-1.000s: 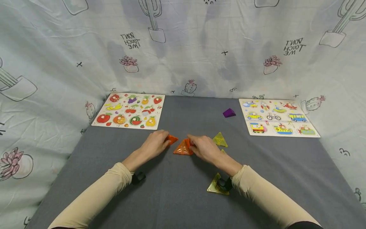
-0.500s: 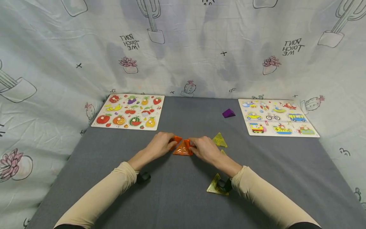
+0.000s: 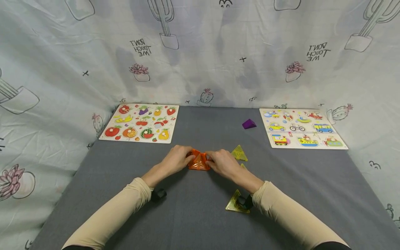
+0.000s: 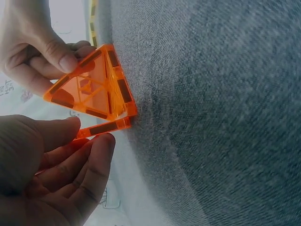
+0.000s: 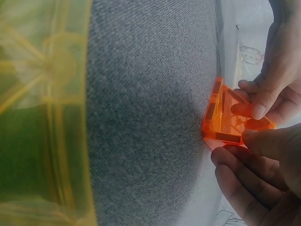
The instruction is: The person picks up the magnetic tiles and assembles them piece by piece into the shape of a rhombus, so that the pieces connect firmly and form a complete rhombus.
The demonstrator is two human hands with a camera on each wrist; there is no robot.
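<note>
Three orange triangular magnetic tiles come together between the hands in the head view. The front tile (image 3: pixel 199 163) lies flat on the grey cloth. My left hand (image 3: pixel 175 159) pinches a second tile (image 4: pixel 101 128) between thumb and fingers, standing on edge; it shows edge-on in the left wrist view. On the other side, my right hand (image 3: pixel 223 162) pinches a third tile (image 4: pixel 87 87), also raised, thumb on its face in that view. The raised tiles lean beside the flat one, their lower edges close against it. Fingers hide part of both.
Yellow triangular tiles lie right of the hands: one behind (image 3: pixel 239 153), one mostly hidden by the right forearm, one under the wrist camera (image 3: pixel 232 205). Further back are a purple wedge-shaped piece (image 3: pixel 249 124), a fruit puzzle board (image 3: pixel 132 121) and a vehicle puzzle board (image 3: pixel 292 134).
My left hand has moved right with its orange tile, closing the gap to the flat tile. The right hand has stayed nearly still, holding its tile.
</note>
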